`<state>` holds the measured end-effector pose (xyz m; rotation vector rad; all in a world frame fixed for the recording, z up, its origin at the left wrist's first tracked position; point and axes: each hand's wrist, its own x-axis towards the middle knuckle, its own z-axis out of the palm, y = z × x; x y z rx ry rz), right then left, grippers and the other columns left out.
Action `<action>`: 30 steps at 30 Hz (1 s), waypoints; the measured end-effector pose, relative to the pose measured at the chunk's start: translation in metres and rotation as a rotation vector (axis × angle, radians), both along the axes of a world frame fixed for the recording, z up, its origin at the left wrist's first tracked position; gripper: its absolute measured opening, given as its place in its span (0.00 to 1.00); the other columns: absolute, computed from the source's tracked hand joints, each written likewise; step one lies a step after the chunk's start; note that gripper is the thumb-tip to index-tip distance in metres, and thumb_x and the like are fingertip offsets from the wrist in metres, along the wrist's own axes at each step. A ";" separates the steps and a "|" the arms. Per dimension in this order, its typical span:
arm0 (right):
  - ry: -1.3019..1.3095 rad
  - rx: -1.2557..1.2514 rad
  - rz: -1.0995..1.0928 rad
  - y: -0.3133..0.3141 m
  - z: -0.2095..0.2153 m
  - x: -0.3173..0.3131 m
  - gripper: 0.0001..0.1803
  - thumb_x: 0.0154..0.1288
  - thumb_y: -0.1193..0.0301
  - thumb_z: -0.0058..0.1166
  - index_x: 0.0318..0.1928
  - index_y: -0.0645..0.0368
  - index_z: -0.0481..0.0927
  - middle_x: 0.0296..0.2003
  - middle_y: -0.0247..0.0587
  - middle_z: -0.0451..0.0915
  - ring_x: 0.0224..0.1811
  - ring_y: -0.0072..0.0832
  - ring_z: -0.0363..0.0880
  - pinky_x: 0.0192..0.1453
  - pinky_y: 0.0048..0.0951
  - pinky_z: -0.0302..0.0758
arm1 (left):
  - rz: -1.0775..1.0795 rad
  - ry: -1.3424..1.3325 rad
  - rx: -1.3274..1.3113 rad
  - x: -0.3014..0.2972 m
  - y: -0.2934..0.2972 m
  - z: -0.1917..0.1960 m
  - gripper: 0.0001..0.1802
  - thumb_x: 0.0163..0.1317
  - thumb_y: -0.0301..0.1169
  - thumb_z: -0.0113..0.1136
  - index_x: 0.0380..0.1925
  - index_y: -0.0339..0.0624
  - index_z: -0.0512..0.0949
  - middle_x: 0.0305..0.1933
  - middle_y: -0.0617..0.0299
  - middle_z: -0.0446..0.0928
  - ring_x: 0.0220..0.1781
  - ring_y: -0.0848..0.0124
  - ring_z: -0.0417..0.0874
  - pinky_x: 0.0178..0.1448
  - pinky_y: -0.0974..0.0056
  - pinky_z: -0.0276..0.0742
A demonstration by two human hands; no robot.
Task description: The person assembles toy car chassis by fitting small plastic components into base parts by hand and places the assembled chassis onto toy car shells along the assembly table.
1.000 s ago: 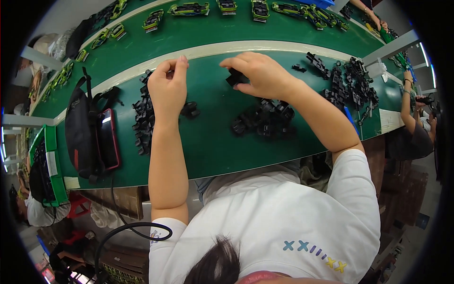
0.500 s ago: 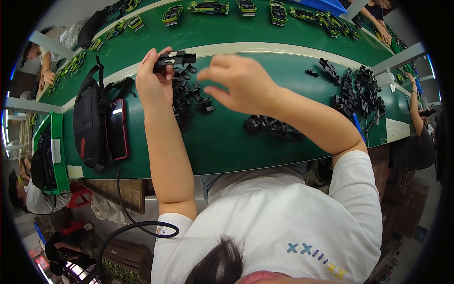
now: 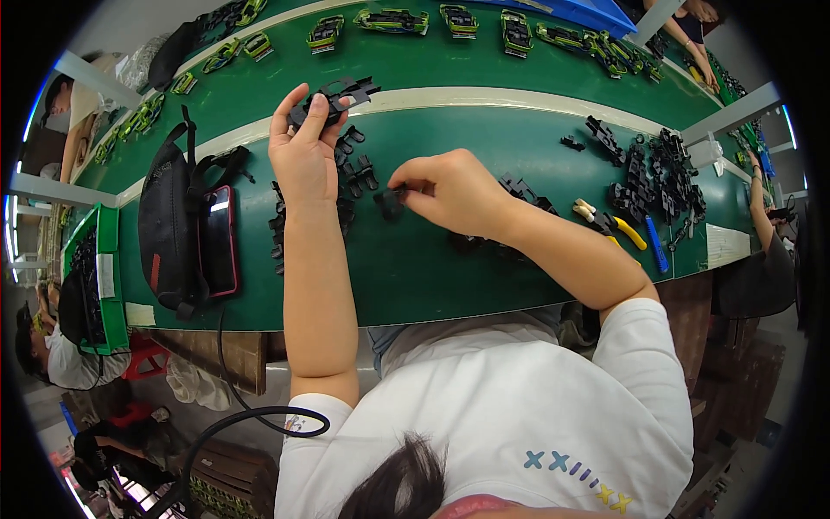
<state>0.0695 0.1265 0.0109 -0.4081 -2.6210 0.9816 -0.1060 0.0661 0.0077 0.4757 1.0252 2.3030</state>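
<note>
Raised above the green bench, my left hand (image 3: 304,147) is closed round a black plastic chassis part (image 3: 350,92), with the thumb laid over it. My right hand (image 3: 454,192) pinches a small black plastic piece (image 3: 391,203) between thumb and fingers, a little off the bench; its exact shape is blurred. Between the two hands lie several small black plastic pieces (image 3: 356,173), and more of them reach behind my left forearm. Under my right wrist sits a cluster of black parts (image 3: 519,192), partly hidden by the arm.
On the right are a heap of black parts (image 3: 661,186), yellow-handled pliers (image 3: 629,232) and a blue-handled tool (image 3: 657,246). A black bag (image 3: 164,216) and a phone (image 3: 218,242) lie left. Green-and-black toy car bodies (image 3: 392,21) line the far belt. Co-workers sit on both sides.
My right hand has come down and closed on a small black piece. The part in my left hand has tilted and turned. The pliers now show beside my right forearm.
</note>
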 end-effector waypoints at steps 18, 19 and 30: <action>0.477 -0.902 -0.366 0.053 0.013 0.053 0.11 0.53 0.76 0.62 0.38 0.65 0.80 0.32 0.38 0.82 0.34 0.20 0.80 0.36 0.19 0.73 | -0.328 0.194 -0.269 0.063 0.016 -0.016 0.20 0.55 0.21 0.62 0.49 0.34 0.73 0.40 0.58 0.76 0.40 0.73 0.79 0.41 0.69 0.80; 0.480 -0.905 -0.374 0.054 0.013 0.053 0.11 0.53 0.76 0.62 0.38 0.65 0.80 0.32 0.38 0.82 0.34 0.20 0.80 0.36 0.19 0.73 | -0.346 0.256 -0.287 0.066 0.015 -0.015 0.20 0.54 0.20 0.62 0.49 0.34 0.73 0.41 0.58 0.76 0.41 0.73 0.79 0.42 0.69 0.80; 0.412 -0.588 -0.441 0.045 0.005 0.050 0.09 0.53 0.76 0.61 0.35 0.67 0.81 0.27 0.39 0.81 0.29 0.20 0.79 0.34 0.20 0.76 | -0.323 0.511 -0.311 0.082 0.013 -0.017 0.21 0.52 0.17 0.62 0.49 0.31 0.73 0.37 0.58 0.78 0.37 0.73 0.80 0.43 0.71 0.78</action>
